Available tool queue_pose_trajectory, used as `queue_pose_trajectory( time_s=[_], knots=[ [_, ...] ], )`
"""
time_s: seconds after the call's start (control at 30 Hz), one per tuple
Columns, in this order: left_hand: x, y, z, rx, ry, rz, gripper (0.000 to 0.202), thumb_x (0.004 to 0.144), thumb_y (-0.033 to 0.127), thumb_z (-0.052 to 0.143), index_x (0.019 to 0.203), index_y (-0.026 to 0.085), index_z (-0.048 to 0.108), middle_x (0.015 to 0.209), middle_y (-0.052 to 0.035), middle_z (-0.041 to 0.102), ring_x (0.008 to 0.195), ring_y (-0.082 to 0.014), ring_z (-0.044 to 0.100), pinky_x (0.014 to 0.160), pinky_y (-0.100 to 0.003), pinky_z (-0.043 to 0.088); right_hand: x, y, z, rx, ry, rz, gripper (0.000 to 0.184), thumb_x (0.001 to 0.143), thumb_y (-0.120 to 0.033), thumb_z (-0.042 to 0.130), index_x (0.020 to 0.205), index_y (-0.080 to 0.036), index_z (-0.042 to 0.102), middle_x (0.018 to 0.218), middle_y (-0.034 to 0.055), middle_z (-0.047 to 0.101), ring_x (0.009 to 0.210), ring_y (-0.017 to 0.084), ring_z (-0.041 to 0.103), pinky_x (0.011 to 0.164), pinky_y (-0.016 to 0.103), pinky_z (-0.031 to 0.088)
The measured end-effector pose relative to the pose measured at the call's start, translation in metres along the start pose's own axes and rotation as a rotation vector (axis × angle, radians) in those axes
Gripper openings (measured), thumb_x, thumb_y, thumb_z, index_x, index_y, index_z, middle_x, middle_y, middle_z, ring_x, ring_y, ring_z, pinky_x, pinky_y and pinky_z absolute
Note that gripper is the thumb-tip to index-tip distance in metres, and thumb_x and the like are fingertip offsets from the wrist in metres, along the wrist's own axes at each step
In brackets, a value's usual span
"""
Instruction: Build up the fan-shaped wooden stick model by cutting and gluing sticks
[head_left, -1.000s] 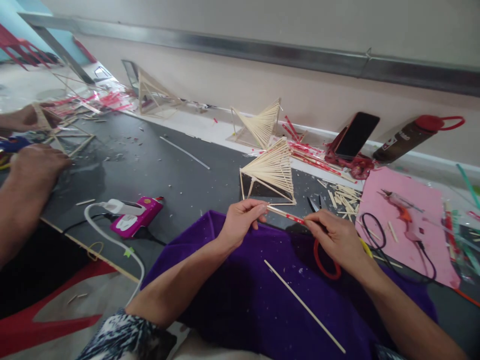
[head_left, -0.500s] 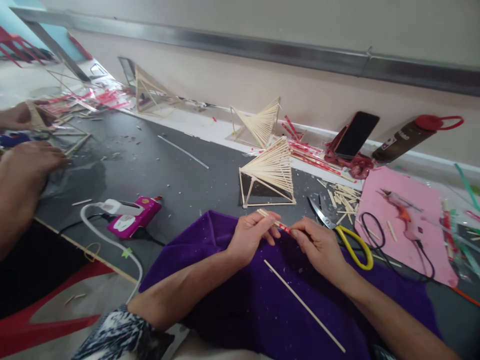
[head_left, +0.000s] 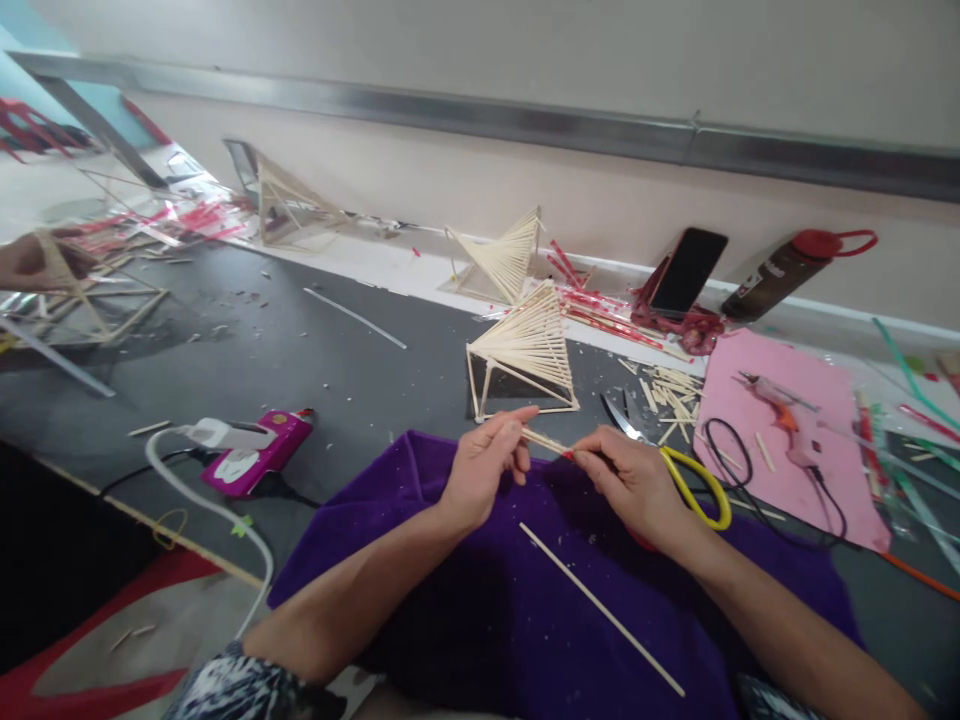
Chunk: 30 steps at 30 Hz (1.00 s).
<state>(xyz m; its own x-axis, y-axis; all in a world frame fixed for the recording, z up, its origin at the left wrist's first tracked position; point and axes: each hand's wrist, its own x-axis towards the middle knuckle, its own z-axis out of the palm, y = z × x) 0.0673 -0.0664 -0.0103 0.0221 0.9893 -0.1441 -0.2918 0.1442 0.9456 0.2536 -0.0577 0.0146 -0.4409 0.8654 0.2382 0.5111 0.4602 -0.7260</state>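
Wooden stick (head_left: 546, 442), thin and pale, red at one end: held nearly level between both hands, over the far edge of a purple cloth (head_left: 480, 600).
Left hand (head_left: 486, 468): thumb and fingertips pinched on the pale end.
Right hand (head_left: 636, 482): fingers closed on the red end.
Skewer (head_left: 600, 608): longer, lying loose on the cloth, just below the grip and slanting toward the person's right.
Scissors (head_left: 694, 485): yellow-handled, touching the right hand's far side.
Frame (head_left: 525, 350): fan of sticks on a stick base, just beyond the grip.
Second frame (head_left: 499, 260): behind the first, by the wall.
Offcuts (head_left: 675, 390): beyond the grip, to its right.
Pink sheet (head_left: 825, 480): right of the grip, bearing a glue gun (head_left: 784, 415).
Phone (head_left: 688, 272) and bottle (head_left: 787, 270): leaning at the wall, far right of the grip.
Pink case (head_left: 259, 458): well left of the grip.
Another person's hand (head_left: 30, 258): far left.
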Motion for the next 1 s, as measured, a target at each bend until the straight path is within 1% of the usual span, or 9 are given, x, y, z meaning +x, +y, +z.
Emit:
queue_pose_trajectory(
  time_s=[0.1, 0.2, 0.33, 0.43, 0.53, 0.6, 0.73, 0.87, 1.0],
  knots=[
    [0.000, 0.005, -0.004, 0.049, 0.004, 0.038, 0.031, 0.082, 0.037, 0.057, 0.100, 0.014, 0.067, 0.057, 0.0014, 0.057, 0.044, -0.0067, 0.050, 0.043, -0.018, 0.039, -0.001, 0.002, 0.000, 0.013, 0.005, -0.030, 0.015, 0.091, -0.020, 0.046, 0.083, -0.020, 0.059, 0.072, 0.0004, 0.058, 0.066, 0.014, 0.055, 0.063, 0.024, 0.040],
    [-0.001, 0.006, -0.005, 0.058, -0.039, 0.017, 0.027, 0.081, 0.035, 0.058, 0.097, 0.015, 0.067, 0.060, 0.0001, 0.061, 0.042, -0.0067, 0.051, 0.044, -0.018, 0.039, 0.000, 0.004, 0.001, 0.008, 0.009, -0.071, 0.014, 0.091, -0.020, 0.047, 0.084, -0.020, 0.059, 0.075, 0.0011, 0.059, 0.070, 0.014, 0.056, 0.065, 0.024, 0.041],
    [0.001, 0.013, -0.009, 0.034, -0.038, 0.009, 0.026, 0.079, 0.036, 0.060, 0.087, 0.012, 0.070, 0.060, -0.0024, 0.063, 0.045, -0.0075, 0.053, 0.045, -0.018, 0.041, 0.002, 0.002, 0.000, -0.028, -0.073, -0.070, 0.016, 0.093, -0.022, 0.043, 0.094, -0.019, 0.059, 0.084, 0.0030, 0.062, 0.077, 0.014, 0.058, 0.070, 0.024, 0.043],
    [0.009, 0.023, -0.020, -0.025, 0.060, 0.051, 0.026, 0.077, 0.036, 0.063, 0.084, 0.012, 0.070, 0.059, -0.0033, 0.064, 0.048, -0.0082, 0.054, 0.045, -0.017, 0.043, 0.004, 0.004, -0.010, -0.086, -0.163, -0.064, 0.021, 0.096, -0.024, 0.038, 0.098, -0.019, 0.059, 0.088, 0.0038, 0.064, 0.079, 0.014, 0.058, 0.071, 0.025, 0.043],
    [0.020, 0.036, -0.033, -0.112, 0.195, 0.129, 0.025, 0.073, 0.036, 0.066, 0.081, 0.012, 0.069, 0.069, -0.0055, 0.068, 0.055, -0.0108, 0.060, 0.043, -0.016, 0.044, 0.005, 0.011, -0.033, -0.158, -0.159, -0.057, 0.023, 0.095, -0.028, 0.040, 0.089, -0.019, 0.060, 0.079, 0.0015, 0.063, 0.069, 0.013, 0.057, 0.064, 0.024, 0.042],
    [0.025, 0.044, -0.040, -0.153, 0.250, 0.163, 0.024, 0.072, 0.036, 0.067, 0.079, 0.013, 0.069, 0.072, -0.0056, 0.069, 0.057, -0.0116, 0.061, 0.041, -0.016, 0.044, 0.006, 0.017, -0.053, -0.182, -0.088, -0.032, 0.021, 0.094, -0.029, 0.044, 0.086, -0.020, 0.062, 0.076, -0.0001, 0.063, 0.066, 0.012, 0.057, 0.061, 0.023, 0.040],
    [0.026, 0.051, -0.044, -0.192, 0.290, 0.182, 0.021, 0.071, 0.033, 0.069, 0.077, 0.013, 0.067, 0.066, -0.0041, 0.068, 0.055, -0.0110, 0.062, 0.039, -0.014, 0.043, 0.006, 0.029, -0.085, -0.218, 0.168, 0.058, 0.017, 0.089, -0.029, 0.050, 0.083, -0.021, 0.064, 0.072, -0.0007, 0.064, 0.063, 0.013, 0.057, 0.058, 0.023, 0.040],
    [0.022, 0.051, -0.042, -0.150, 0.259, 0.163, 0.021, 0.071, 0.033, 0.069, 0.077, 0.013, 0.067, 0.068, -0.0050, 0.069, 0.055, -0.0120, 0.063, 0.039, -0.015, 0.044, 0.006, 0.043, -0.103, -0.357, 0.395, 0.085, 0.017, 0.086, -0.031, 0.053, 0.080, -0.021, 0.066, 0.069, 0.0000, 0.065, 0.060, 0.014, 0.056, 0.057, 0.024, 0.039],
    [0.021, 0.052, -0.043, -0.136, 0.292, 0.198, 0.021, 0.070, 0.034, 0.068, 0.074, 0.013, 0.066, 0.067, -0.0047, 0.069, 0.052, -0.0115, 0.062, 0.039, -0.015, 0.044, 0.004, 0.065, -0.118, -0.458, 0.639, 0.192, 0.017, 0.086, -0.032, 0.052, 0.083, -0.021, 0.065, 0.066, -0.0003, 0.063, 0.061, 0.015, 0.058, 0.058, 0.026, 0.039]
  ],
)
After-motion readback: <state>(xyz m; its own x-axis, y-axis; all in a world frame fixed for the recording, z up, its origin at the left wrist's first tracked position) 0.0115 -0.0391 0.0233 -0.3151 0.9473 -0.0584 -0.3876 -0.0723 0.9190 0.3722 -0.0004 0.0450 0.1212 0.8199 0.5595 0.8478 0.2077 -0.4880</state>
